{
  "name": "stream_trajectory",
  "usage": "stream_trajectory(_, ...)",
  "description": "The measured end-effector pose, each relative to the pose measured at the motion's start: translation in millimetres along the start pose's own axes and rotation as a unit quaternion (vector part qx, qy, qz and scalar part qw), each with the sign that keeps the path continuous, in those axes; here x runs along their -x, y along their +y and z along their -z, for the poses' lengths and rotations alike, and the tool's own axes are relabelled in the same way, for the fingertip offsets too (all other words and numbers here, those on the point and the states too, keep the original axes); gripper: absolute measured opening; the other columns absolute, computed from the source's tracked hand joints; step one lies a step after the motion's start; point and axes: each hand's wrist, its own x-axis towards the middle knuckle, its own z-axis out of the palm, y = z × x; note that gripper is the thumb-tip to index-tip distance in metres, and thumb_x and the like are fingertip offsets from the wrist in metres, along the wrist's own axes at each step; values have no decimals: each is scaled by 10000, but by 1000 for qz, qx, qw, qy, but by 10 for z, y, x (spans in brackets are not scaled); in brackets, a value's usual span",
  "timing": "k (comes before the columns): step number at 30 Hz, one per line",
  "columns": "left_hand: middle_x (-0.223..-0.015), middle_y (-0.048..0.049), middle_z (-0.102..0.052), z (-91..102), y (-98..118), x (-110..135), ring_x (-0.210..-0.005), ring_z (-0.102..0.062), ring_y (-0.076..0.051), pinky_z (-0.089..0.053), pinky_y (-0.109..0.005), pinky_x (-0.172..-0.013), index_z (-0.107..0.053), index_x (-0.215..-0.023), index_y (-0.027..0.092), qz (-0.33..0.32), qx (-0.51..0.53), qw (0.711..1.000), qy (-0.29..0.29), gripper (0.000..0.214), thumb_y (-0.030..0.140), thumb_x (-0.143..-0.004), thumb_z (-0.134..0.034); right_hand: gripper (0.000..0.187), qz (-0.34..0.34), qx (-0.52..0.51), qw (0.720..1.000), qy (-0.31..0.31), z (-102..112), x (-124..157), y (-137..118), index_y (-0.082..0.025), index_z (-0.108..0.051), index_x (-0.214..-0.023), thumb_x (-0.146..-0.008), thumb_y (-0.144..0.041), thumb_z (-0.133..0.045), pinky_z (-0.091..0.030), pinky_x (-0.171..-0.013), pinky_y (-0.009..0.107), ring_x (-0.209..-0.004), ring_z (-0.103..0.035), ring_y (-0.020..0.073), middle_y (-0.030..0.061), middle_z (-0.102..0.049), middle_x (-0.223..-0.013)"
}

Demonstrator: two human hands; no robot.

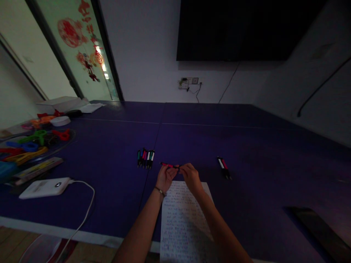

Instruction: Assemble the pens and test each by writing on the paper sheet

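Left grip point(164, 179) and right grip point(191, 178) on one pen point(169, 166)

Left grip clamps the pen's barrel; right grip's fingertips stand at its right-hand end, but clamping there cannot be confirmed. Hold the barrel steady with the left; apply light fingertip force in line from the right. Pen position: between the two grips, across the left fingers, just beyond the sheet's point(182, 226) far edge.
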Motion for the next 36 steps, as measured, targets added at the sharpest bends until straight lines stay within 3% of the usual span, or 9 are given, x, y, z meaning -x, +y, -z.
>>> stream_trajectory(4,-734,-120,-649,-12,2,12,-635,-623,-145,-484,-256,-667,-492,-724,131,-4,1,1000,-15,83,208,-752,-488,198,-22,-39,999,6,-59,17,39,-165,-610,-720,-771,-170,-419,-460,-587,224,-603,-549,108,41,-540,-728)
stream_trajectory(9,-699,-92,-639,-45,17,34,-641,-624,-154,-499,-273,-656,-496,-730,138,-22,4,1000,14,54,189,-745,-503,212,-41,-70,997,5,-63,9,131,-157,-623,-800,-790,-240,-428,-465,-602,232,-613,-565,114,53,-579,-764)
stream_trajectory(14,-767,-133,-633,-39,161,23,-680,-624,-150,-514,-215,-605,-524,-739,95,-39,79,993,79,89,156,-764,-466,234,-74,98,990,64,-47,59,385,-160,-631,-858,-797,-252,-425,-437,-692,316,-736,-545,181,82,-606,-796)
stream_trajectory(17,-790,-147,-628,-26,208,5,-696,-623,-147,-518,-191,-567,-526,-723,81,-32,118,989,83,130,133,-784,-424,171,-47,200,978,36,-112,110,509,-186,-655,-813,-741,-271,-525,-419,-707,350,-789,-505,223,90,-603,-812)
stream_trajectory(20,-795,-159,-624,-26,193,5,-708,-625,-158,-520,-194,-554,-529,-724,71,-31,113,990,74,145,122,-790,-411,136,-22,224,974,21,-193,121,539,-215,-664,-805,-706,-232,-572,-417,-700,346,-798,-486,228,85,-603,-830)
stream_trajectory(23,-782,-158,-621,-27,172,20,-715,-625,-160,-519,-188,-560,-528,-715,69,-36,101,992,69,140,126,-788,-422,156,-18,187,982,38,-209,112,511,-223,-666,-794,-728,-177,-532,-420,-701,340,-782,-498,214,72,-617,-796)
stream_trajectory(27,-801,-150,-620,-14,169,31,-739,-621,-156,-518,-184,-574,-528,-722,77,-27,104,992,67,128,144,-783,-437,205,-34,22,993,106,-97,113,441,-202,-638,-875,-787,-219,-453,-447,-693,304,-745,-548,169,53,-627,-795)
stream_trajectory(30,-806,-145,-624,-13,159,26,-739,-620,-157,-517,-192,-593,-537,-731,83,-20,100,992,73,115,161,-770,-462,209,-15,-72,990,118,-1,111,367,-195,-630,-879,-791,-251,-450,-461,-676,273,-732,-572,148,51,-615,-806)
stream_trajectory(36,-784,-146,-631,-33,112,30,-734,-622,-171,-512,-223,-635,-546,-733,88,-25,65,995,75,114,185,-752,-488,206,5,-81,992,97,-5,106,234,-194,-632,-879,-792,-246,-452,-468,-681,266,-731,-577,143,55,-602,-786)
